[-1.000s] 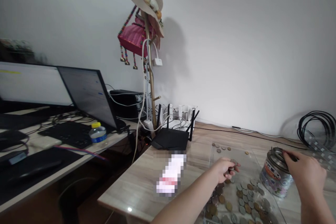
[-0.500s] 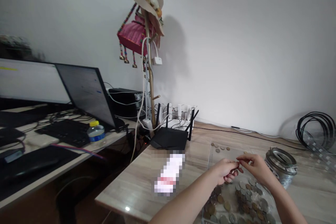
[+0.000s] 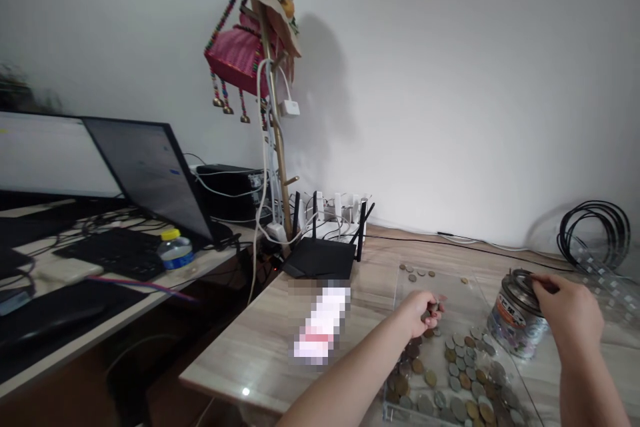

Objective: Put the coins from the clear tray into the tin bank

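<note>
My left hand is curled round a few coins above a clear plastic tray. Many loose coins, silver and brass coloured, lie spread over that tray beneath it. On the right, my right hand is at the lid of a round tin with a printed label and metal clasp. Its fingers are pinched together over the lid's top; whatever they hold is hidden by the hand. A few more coins lie at the tray's far edge.
Behind the tray stands a black router with upright antennas. A blurred-out bright patch lies left of the coins. Coiled black cable rests at the back right. A laptop and a yellow-capped bottle occupy the left desk.
My right hand has left my left hand and moved right to the tin's lid. My left hand has shifted slightly left, still holding coins. The view has turned slightly.
</note>
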Demonstrator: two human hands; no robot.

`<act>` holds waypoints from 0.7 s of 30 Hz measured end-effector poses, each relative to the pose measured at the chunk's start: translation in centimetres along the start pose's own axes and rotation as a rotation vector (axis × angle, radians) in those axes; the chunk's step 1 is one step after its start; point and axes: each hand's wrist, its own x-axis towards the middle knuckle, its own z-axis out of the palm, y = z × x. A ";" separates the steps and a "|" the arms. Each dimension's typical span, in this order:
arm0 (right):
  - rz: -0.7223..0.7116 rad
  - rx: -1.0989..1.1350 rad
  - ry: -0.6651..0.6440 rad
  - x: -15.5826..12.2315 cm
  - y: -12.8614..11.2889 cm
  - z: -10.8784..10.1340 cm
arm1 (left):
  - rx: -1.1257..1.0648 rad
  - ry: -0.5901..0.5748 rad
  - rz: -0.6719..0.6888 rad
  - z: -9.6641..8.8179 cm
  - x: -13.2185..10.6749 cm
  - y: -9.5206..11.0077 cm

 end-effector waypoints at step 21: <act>-0.581 0.562 -0.890 -5.7 -10.5 2.6 | 0.371 -0.061 -0.016 1.6 -1.5 -0.1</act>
